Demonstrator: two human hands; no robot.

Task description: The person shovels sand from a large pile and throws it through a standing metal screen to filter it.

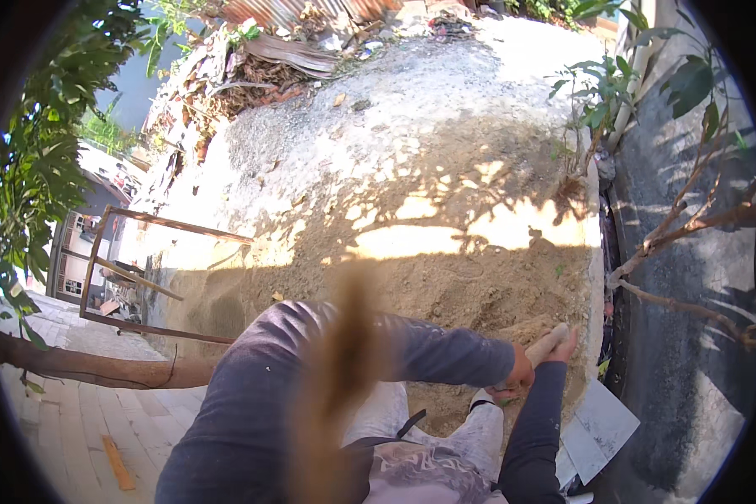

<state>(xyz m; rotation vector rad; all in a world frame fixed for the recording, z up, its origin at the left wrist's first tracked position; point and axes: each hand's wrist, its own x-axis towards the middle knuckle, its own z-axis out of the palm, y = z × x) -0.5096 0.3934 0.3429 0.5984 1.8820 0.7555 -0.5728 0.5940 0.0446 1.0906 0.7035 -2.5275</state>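
Reaching over coarse, lumpy brown sand, two bare hands meet.
At lower right of the frame, a pale, elongated, dusty-looking object lies between the left hand and right hand; whether fingers pinch it or are spread, one cannot tell.

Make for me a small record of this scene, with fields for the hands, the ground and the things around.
Hands: left hand and right hand close together at a pale, elongated object; exact grip unclear
Ground: brown sand, partly sunlit, partly shaded
Left side: rusty frame; thick branch
Right side: flat grey panel, near the right forearm
Far side: debris heap
Close to camera: blurred brown thing, kind unclear
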